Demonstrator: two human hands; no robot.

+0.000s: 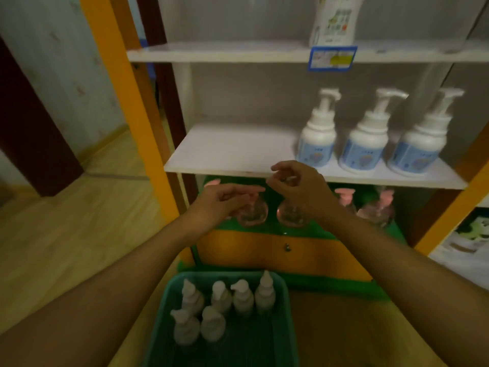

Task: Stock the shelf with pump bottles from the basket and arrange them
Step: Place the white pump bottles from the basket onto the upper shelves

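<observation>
Three bottles (366, 133) up on the shelf (230, 149) at two o'clock, six more (222, 308) down in the basket (288, 300) at six o'clock. Left hand (219, 202) and right hand (301, 189) both empty at the middle, fingers loosely curled, gripping nothing. Looks like between trips. Next: reach down to six o'clock, grab a bottle, stand it at eleven o'clock beside the row.

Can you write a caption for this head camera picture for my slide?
Both empty hands, left and right, hover below the shelf holding three pump bottles, above six more in the green basket.
</observation>
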